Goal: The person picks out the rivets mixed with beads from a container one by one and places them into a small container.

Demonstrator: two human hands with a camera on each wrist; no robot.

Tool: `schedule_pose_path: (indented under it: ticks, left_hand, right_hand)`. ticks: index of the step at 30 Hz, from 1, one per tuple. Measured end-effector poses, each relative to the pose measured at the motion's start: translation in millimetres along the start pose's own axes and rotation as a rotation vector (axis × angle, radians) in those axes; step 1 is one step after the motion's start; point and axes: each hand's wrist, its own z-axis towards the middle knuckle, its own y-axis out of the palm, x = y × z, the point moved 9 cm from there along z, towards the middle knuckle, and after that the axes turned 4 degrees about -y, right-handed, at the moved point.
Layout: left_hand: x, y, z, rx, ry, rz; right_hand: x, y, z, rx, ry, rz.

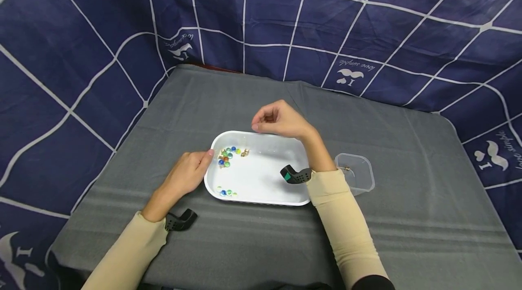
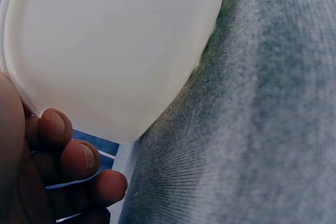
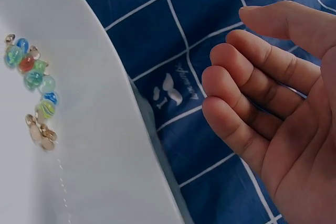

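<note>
A white rectangular tray (image 1: pixel 261 181) is on the grey cloth. My left hand (image 1: pixel 188 173) holds its left end, thumb on the rim and fingers curled beneath it; the left wrist view shows the fingertips (image 2: pixel 81 157) by the tray's outer side. Glass marbles (image 1: pixel 226 156) in blue, green and orange cluster at the tray's far left, with small gold-coloured pieces (image 1: pixel 244 152) beside them. More marbles (image 1: pixel 226 192) lie at the near left corner. Above the tray's far edge hovers my right hand (image 1: pixel 281 120), fingers loosely bent, nothing between them in the right wrist view.
A clear plastic box (image 1: pixel 364 176) stands right of the tray, partly behind my right forearm, with a small gold-coloured piece (image 1: pixel 345 168) inside. Grey cloth (image 1: pixel 428 199) covers the table, and a blue checked curtain (image 1: pixel 281 18) encloses its back and sides.
</note>
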Motion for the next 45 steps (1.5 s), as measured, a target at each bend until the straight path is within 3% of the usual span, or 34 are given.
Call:
schedule_pose_path:
  ticks: [13,23,36,45]
  left_hand:
    - [1.5,0.4,1.0,-0.006,0.016,0.007]
    - [3.1,-0.1,1.3,0.010,0.044,0.004]
    - [2.7,0.1,1.6,0.007,0.037,0.004]
    - [1.5,1.6,1.7,0.001,0.032,0.002]
  right_hand:
    - [17.3,29.6,9.8,-0.098,0.045,-0.053]
    - [25.4,42.8,9.8,-0.180,0.079,-0.118]
    - [32.8,55.6,5.5,-0.300,0.141,-0.112]
    - [41.6,64.5,7.2,-0.364,0.157,-0.306]
